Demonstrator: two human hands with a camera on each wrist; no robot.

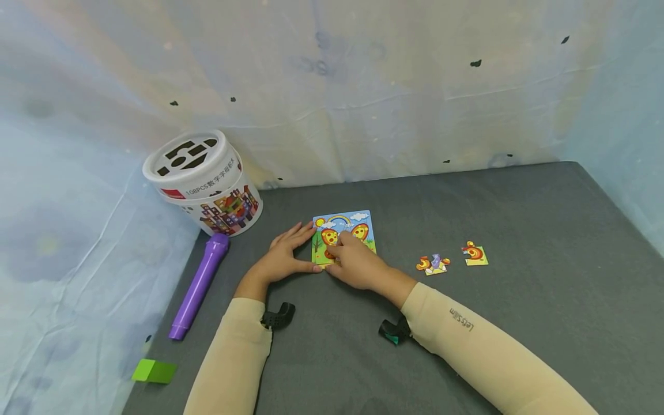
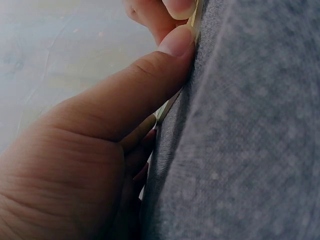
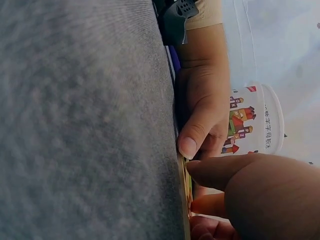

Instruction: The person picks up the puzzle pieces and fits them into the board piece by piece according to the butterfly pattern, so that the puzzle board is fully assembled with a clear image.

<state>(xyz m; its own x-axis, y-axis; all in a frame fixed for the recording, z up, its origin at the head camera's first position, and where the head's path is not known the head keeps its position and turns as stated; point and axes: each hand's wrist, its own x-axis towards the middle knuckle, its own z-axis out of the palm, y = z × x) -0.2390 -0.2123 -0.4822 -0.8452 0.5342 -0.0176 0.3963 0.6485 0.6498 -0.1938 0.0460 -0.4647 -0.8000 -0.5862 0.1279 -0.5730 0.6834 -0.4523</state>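
A small jigsaw puzzle board (image 1: 359, 217) lies on the grey cloth, printed with a rainbow, sun, clouds and a red-and-yellow butterfly. My left hand (image 1: 282, 259) borders its left side, fingers stretched along that edge and thumb at the near-left corner. Over the board's lower part is my right hand (image 1: 358, 262), thumb and fingertips pressing down on it and hiding the picture beneath. In the right wrist view, the right thumb (image 3: 215, 170) rests on the thin board close to the left thumb (image 3: 189, 146). Two loose puzzle pieces (image 1: 434, 264) (image 1: 475, 255) lie to the right.
A white lidded bucket (image 1: 207, 184) with printed blocks on its side stands at the back left. A purple stick-shaped toy (image 1: 199, 288) lies in front of it, and a green block (image 1: 154, 372) sits at the front left. Patterned cloth (image 1: 363, 92) rises behind the table.
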